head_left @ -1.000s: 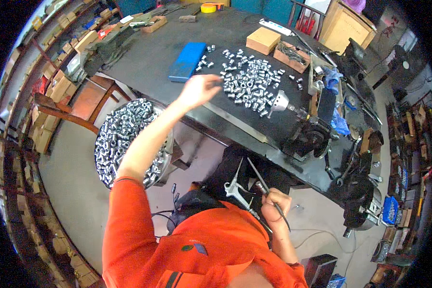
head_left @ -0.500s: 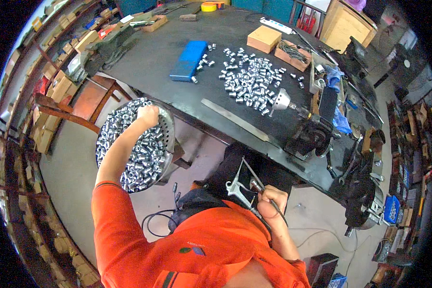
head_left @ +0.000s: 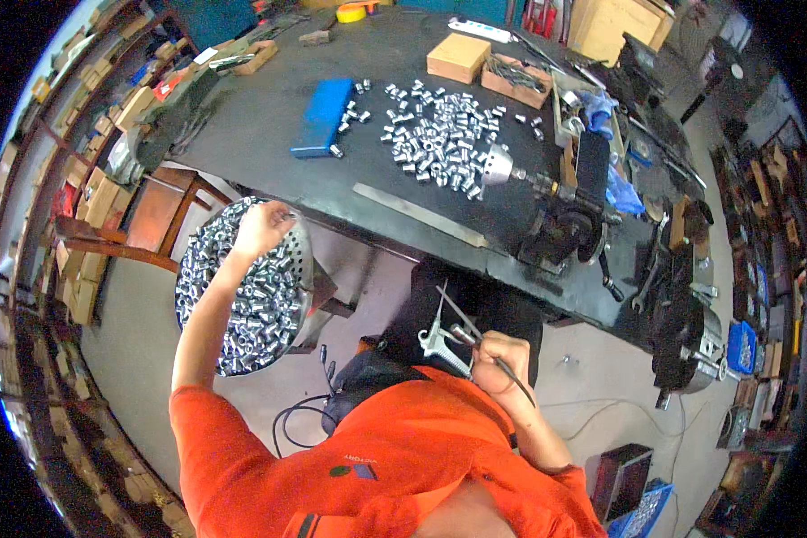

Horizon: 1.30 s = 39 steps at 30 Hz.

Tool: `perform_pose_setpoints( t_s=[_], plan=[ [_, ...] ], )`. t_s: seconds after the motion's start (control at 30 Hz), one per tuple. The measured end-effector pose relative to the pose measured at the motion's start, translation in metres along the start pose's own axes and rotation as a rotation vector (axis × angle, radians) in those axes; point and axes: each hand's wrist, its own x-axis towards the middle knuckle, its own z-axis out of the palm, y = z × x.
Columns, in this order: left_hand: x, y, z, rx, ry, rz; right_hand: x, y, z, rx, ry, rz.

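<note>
Dark workbench (head_left: 242, 125) fills upper centre of frame. Round perforated tray (head_left: 303, 255), left of centre, bears heaped metal fittings (head_left: 251, 323). Left hand (head_left: 262, 229) at the tray's upper part, fingers bunched — whether on a fitting, cannot tell. Right hand (head_left: 502, 359), lower centre — fingers curled around a slim tool (head_left: 458, 311).

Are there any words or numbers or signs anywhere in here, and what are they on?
Orange shirt: small print by a green-and-blue emblem on the chest; I won't copy it out.
Boxes on the left shelves: too small and blurred to tell if there's writing.
Small metal pieces in the round tray: any marks are too tiny to see.
Blue block: no readable writing.
</note>
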Motion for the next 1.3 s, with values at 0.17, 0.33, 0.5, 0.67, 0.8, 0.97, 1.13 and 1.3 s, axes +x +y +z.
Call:
perform_pose_setpoints(
  t_s=[0.17, 0.33, 0.5, 0.67, 0.8, 0.97, 1.13, 1.3],
  plan=[
    [-0.066, 0.091, 0.024, -1.023, -0.312, 0.074, 0.014, -0.012, 0.001, 0.189, -0.194, -0.047],
    [-0.104, 0.136, 0.083, -1.485, -0.642, -0.083, 0.022, -0.023, 0.0, 0.191, -0.223, -0.088],
    [-0.108, 0.143, 0.106, -1.624, -0.719, -0.135, 0.018, -0.019, 0.0, 0.124, -0.211, -0.02],
    [-0.106, 0.144, 0.097, -1.377, -0.582, -0.108, 0.022, -0.017, 0.005, 0.084, -0.227, -0.014],
    [-0.104, 0.153, 0.086, -0.963, -0.507, 0.017, 0.023, -0.018, 0.015, -0.025, -0.221, -0.017],
    [-0.102, 0.163, 0.084, -0.925, -0.544, 0.182, 0.021, -0.015, 0.016, -0.012, -0.214, 0.013],
    [-0.098, 0.165, 0.089, -0.953, -0.556, 0.242, 0.018, -0.01, 0.016, -0.022, -0.198, 0.028],
    [-0.097, 0.161, 0.091, -0.965, -0.619, 0.136, 0.016, -0.007, 0.013, 0.013, -0.196, 0.066]
  ],
)
